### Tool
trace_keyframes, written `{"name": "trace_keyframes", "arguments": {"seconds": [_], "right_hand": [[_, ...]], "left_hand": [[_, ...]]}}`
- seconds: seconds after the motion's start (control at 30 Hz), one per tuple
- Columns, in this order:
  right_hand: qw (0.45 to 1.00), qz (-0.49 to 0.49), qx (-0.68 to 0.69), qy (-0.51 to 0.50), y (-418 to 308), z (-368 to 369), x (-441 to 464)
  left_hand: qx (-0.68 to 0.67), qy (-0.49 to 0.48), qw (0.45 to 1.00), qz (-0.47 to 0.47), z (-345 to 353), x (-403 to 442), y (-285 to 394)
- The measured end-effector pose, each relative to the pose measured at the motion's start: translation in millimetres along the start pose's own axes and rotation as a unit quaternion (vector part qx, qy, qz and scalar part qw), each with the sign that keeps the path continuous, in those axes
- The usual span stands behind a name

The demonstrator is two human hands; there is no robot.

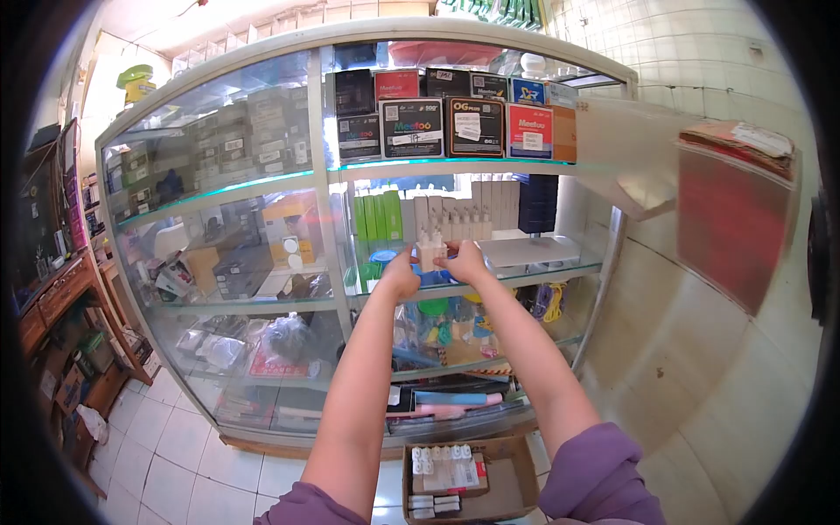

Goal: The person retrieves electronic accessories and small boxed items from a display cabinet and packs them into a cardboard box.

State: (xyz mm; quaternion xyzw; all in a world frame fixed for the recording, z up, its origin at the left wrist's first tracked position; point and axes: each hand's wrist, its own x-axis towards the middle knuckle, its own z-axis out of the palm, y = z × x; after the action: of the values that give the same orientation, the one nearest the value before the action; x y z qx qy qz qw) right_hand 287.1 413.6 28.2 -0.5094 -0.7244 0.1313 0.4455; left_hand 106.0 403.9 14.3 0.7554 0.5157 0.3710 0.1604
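Observation:
My left hand and my right hand reach into the middle shelf of a glass display cabinet. Between them they grip a small group of white plug adapters, prongs pointing up. The fingers of each hand are closed against the adapters' sides. Just behind stand more white adapters in a row, also prongs up. Green boxes stand upright to the left, and a blue round item lies beside my left hand.
Battery boxes fill the shelf above. The glass shelf edge runs below my wrists. A cardboard box with white adapters stands on the floor. At right, a translucent panel and a red-brown folder stick out.

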Motion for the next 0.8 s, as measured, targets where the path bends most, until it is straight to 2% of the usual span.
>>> {"name": "trace_keyframes", "arguments": {"seconds": [0.07,0.1,0.13,0.17,0.23,0.27,0.3,0.37,0.4,0.47,0.57,0.7,0.73,0.77,0.8], "right_hand": [[0.999,-0.010,0.047,0.025,9,10,-10],[0.994,-0.022,0.097,0.052,3,11,-21],[0.995,-0.026,0.081,0.061,-2,9,-33],[0.995,-0.027,0.078,0.061,-8,5,-43],[0.991,-0.037,0.088,0.094,-22,-2,-72],[0.989,-0.031,0.111,0.093,-28,-6,-87],[0.990,-0.027,0.109,0.091,-36,-12,-104],[0.971,-0.035,0.199,0.124,-43,-17,-140],[0.973,-0.023,0.198,0.119,-39,-16,-156],[0.966,-0.065,0.200,0.150,-27,-13,-187],[0.959,-0.006,0.239,0.153,-18,-4,-249],[0.963,0.035,0.217,0.155,5,23,-338],[0.976,0.065,0.153,0.142,12,29,-359],[0.977,0.044,0.126,0.163,29,46,-378],[0.975,0.078,0.135,0.155,37,58,-400]], "left_hand": [[0.004,0.013,1.000,0.010,5,-20,10],[0.018,0.063,0.998,0.010,6,-34,21],[0.034,0.112,0.993,0.011,7,-49,32],[0.031,0.113,0.993,0.012,9,-61,45],[-0.065,0.220,0.973,0.011,23,-84,56],[-0.090,0.283,0.953,0.059,31,-94,60],[-0.092,0.281,0.954,0.055,35,-105,67],[-0.123,0.337,0.930,0.087,44,-133,83],[-0.140,0.332,0.928,0.092,46,-152,93],[-0.173,0.309,0.932,0.079,54,-186,102],[-0.226,0.283,0.930,0.058,85,-235,95],[-0.265,0.245,0.932,-0.036,136,-305,69],[-0.264,0.237,0.933,-0.063,152,-324,60],[-0.262,0.230,0.933,-0.088,167,-341,52],[-0.263,0.226,0.933,-0.098,180,-358,45]]}}
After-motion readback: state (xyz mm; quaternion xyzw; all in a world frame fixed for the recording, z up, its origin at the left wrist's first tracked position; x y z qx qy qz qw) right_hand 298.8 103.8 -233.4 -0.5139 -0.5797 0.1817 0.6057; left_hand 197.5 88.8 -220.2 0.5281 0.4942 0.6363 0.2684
